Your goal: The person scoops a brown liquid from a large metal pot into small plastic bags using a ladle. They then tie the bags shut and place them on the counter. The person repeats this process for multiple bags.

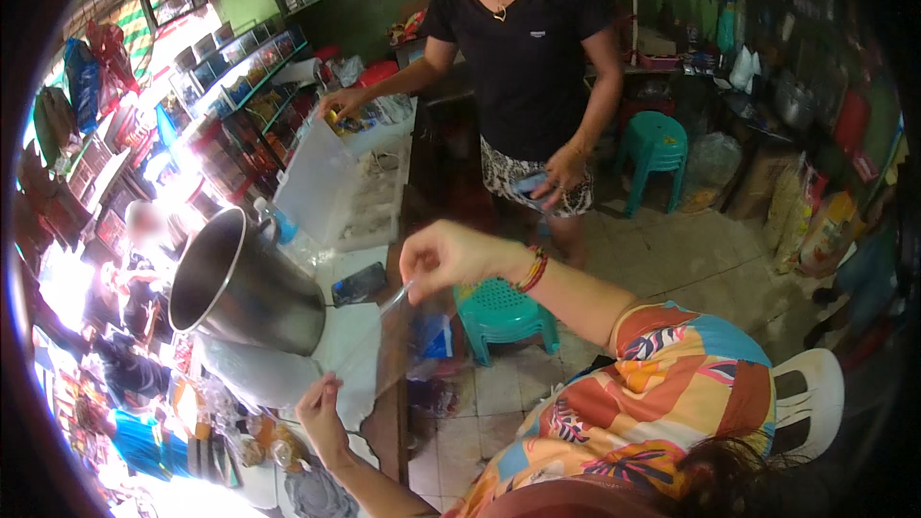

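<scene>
A thin clear plastic bag (363,352) is stretched between my two hands above the counter. My right hand (450,259), with beaded bracelets at its wrist, pinches one end of it. At the lower edge of the bag, my left hand (324,410) holds it between thumb and fingers. Left of the bag stands a large stainless steel pot (252,288), open at the top, its inside looking dark. A dark smartphone (359,283) lies on the counter (349,327) between the pot and my right hand.
Beyond the phone is a lidded plastic box (370,194), its lid raised. A person (532,65) stands across, one hand near the box. A water bottle (277,219) is beside the pot. Green stools (507,313) stand right of the counter; packed bags (270,439) sit near my left hand.
</scene>
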Demonstrator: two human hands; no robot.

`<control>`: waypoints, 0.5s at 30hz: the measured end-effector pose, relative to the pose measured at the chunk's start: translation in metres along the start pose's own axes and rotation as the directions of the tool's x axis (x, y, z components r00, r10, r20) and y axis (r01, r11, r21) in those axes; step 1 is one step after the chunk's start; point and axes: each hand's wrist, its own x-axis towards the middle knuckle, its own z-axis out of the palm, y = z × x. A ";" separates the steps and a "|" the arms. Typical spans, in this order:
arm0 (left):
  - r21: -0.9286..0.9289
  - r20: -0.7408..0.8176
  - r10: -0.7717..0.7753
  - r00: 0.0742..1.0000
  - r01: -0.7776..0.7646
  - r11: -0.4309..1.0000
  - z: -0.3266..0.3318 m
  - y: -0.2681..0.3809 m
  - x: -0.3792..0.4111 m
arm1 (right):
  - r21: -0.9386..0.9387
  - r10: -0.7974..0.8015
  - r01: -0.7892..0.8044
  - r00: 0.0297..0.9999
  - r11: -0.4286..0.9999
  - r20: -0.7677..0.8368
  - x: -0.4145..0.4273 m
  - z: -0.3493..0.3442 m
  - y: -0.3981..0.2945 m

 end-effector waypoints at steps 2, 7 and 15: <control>0.039 -0.043 -0.037 0.998 0.039 0.998 0.022 0.000 0.005 | 0.057 0.013 -0.009 0.998 0.998 -0.067 -0.011 -0.019 0.001; 0.058 -0.095 0.037 0.995 -0.032 0.998 0.064 0.012 0.024 | -0.308 -0.176 0.043 0.890 0.950 -0.420 -0.024 -0.045 0.006; -0.454 0.231 -0.108 0.967 0.205 0.867 0.154 0.015 0.022 | -0.595 -0.440 0.271 0.884 0.757 -0.158 -0.007 0.035 0.010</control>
